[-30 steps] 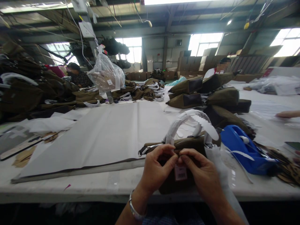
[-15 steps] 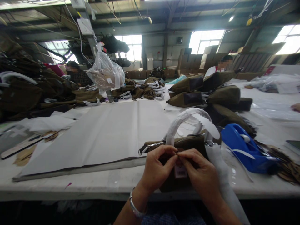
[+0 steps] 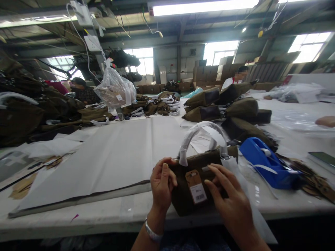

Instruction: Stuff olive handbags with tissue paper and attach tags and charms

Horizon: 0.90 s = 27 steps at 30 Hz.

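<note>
An olive-brown handbag [image 3: 180,188] stands upright at the table's front edge, its curved handle [image 3: 192,134] wrapped in white. A brown and white price tag [image 3: 197,193] hangs flat against its front. My left hand [image 3: 161,183] is at the bag's left end, fingers curled and thumb up; what they hold, if anything, is hidden. My right hand [image 3: 232,195] is open before the bag's front, thumb and fingers apart. Its fingertips are at a small pale label [image 3: 206,169] to the right of the tag.
White sheets [image 3: 104,157] lie to the left. A blue tape dispenser [image 3: 269,164] sits on the right, beside a heap of brown tags [image 3: 318,183] and a phone [image 3: 323,158]. More olive bags [image 3: 202,113] are piled behind. Another person's hand [image 3: 326,121] shows at the right edge.
My hands, pinched together over the tag's top before, have come apart left and right. The tag now hangs in full view. The camera view has shifted slightly.
</note>
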{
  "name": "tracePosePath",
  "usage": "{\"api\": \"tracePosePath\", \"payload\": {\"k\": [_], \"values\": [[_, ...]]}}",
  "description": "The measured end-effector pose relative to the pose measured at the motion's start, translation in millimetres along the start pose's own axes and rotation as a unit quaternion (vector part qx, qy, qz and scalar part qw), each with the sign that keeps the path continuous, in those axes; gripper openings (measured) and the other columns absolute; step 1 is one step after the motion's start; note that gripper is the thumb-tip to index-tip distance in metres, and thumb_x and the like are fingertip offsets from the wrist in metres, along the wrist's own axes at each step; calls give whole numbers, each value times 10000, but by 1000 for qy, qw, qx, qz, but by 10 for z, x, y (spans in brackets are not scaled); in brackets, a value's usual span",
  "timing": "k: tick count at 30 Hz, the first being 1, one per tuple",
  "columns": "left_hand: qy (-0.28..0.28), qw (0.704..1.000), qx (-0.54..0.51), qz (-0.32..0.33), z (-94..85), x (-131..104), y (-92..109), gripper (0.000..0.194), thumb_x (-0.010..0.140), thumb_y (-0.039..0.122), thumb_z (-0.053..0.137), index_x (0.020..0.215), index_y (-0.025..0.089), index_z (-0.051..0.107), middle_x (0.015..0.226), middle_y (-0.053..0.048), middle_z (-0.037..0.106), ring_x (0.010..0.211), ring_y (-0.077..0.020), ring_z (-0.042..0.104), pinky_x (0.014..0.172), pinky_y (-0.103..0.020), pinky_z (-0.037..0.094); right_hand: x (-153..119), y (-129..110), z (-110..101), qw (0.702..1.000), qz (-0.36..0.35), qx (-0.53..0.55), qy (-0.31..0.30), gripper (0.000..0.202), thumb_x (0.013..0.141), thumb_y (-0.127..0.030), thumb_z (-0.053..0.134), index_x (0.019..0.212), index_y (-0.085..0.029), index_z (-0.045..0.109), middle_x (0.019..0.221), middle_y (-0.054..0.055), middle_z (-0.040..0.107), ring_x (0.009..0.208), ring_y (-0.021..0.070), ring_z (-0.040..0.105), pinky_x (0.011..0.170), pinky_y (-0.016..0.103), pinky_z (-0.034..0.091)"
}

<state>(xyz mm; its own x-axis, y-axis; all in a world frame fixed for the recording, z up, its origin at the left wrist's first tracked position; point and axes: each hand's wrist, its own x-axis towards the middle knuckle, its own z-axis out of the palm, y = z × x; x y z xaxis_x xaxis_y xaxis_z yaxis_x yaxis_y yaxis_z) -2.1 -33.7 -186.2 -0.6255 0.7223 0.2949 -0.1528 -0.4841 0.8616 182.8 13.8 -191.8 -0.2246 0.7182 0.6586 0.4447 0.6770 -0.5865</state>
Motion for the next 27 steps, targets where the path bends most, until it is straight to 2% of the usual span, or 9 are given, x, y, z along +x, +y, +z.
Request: {"api": "tracePosePath", "payload": {"k": [5,9,12,14,17,20,22,24,27], "values": [[41,998,52,23,6,-19,-72,239,966,390,641,1141,226,656,1079,-29,691,515,-12,468,410,-119,339,-91,1,65,995,-16,-66,-77,616,959,-425,609,1532,-303,421,1336,66,664,1042,274,706,888,404,610],[1,982,187,39,22,-83,-66,297,948,347,673,1218,228,638,801,21,687,622,-79,610,593,-162,507,-108,-15,103,997,7,-14,-78,512,981,-339,578,1480,-309,467,1197,47,707,902,216,720,819,332,616],[5,971,234,49,29,-74,-48,367,927,350,697,1268,236,622,1073,-40,725,865,-139,718,801,-241,577,-174,11,87,996,20,22,-88,425,981,-318,574,1404,-291,544,1082,45,730,817,195,714,790,311,610],[21,966,255,40,44,-30,-15,467,911,376,714,1337,240,581,1193,-75,701,910,-157,727,781,-247,586,-246,49,74,994,28,33,-98,368,970,-323,581,1335,-279,607,1051,46,743,803,197,722,761,303,613],[17,952,304,31,85,59,66,635,889,426,733,1444,228,498,1118,-94,724,794,-158,722,623,-228,565,-359,143,41,990,39,68,-121,293,958,-353,596,1222,-272,695,1029,45,768,820,209,746,739,285,624],[-1,921,379,95,114,131,115,582,902,422,716,1428,258,529,1395,-143,600,866,-178,712,577,-243,556,-472,315,-39,982,77,106,-137,229,933,-411,636,1074,-287,766,1026,29,792,914,234,765,796,278,630],[16,885,432,169,91,154,83,500,915,396,704,1386,288,575,1549,-115,462,1125,-242,662,786,-321,601,-562,492,-108,977,118,104,-141,238,930,-457,630,987,-289,788,999,22,800,912,243,770,795,277,633],[48,860,457,222,20,150,-13,507,909,391,713,1389,301,577,1578,-94,432,1392,-299,482,1104,-438,472,-662,715,-161,976,166,76,-119,285,921,-507,623,975,-283,791,981,24,803,876,251,774,754,291,641],[77,898,396,175,-158,83,-240,721,909,500,683,1537,295,392,1648,-108,315,1526,-312,293,1245,-469,277,-767,1075,-175,974,222,22,-27,347,864,-570,663,986,-270,787,949,39,800,873,291,770,779,377,646]]}}
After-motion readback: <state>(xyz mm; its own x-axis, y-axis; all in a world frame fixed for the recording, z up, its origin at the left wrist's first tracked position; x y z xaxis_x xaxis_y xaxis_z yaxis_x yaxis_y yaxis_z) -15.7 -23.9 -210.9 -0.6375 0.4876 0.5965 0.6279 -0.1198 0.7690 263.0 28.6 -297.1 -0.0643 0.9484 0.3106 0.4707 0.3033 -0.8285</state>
